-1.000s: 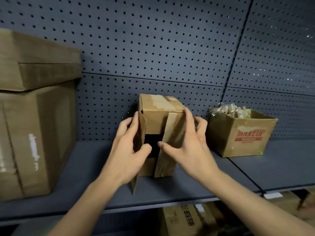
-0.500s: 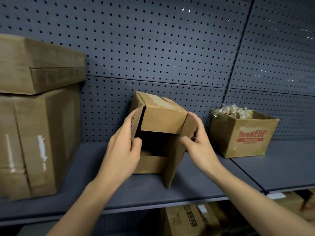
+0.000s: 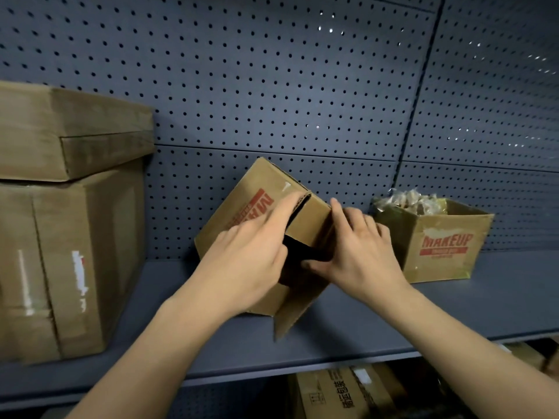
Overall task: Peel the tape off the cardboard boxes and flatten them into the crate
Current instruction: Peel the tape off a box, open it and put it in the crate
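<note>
Head view, left hand (image 3: pixel 251 261), right hand (image 3: pixel 363 255) gripping tilted box (image 3: pixel 257 192), flap (image 3: pixel 290 316) near shelf (image 3: pixel 348 343) edge.

Blue-grey pegboard (image 3: pixel 272 86) backing a matching shelf (image 3: pixel 514 285); vertical seam (image 3: pixel 420 86) divides panels; light glints upper right.

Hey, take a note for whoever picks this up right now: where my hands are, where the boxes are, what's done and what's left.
Left hand grips the small box at its left flap, thumb in the opening. Right hand grips its right flap.
The small box sits tilted on the shelf, open end toward the camera.
Done: that end is open, flaps loose.
Left: flatten it and put it in the crate, which is out of view. The MAKEUP box, holding wrapped packets, and the large stacked boxes stand on the shelf, not flattened.
</note>
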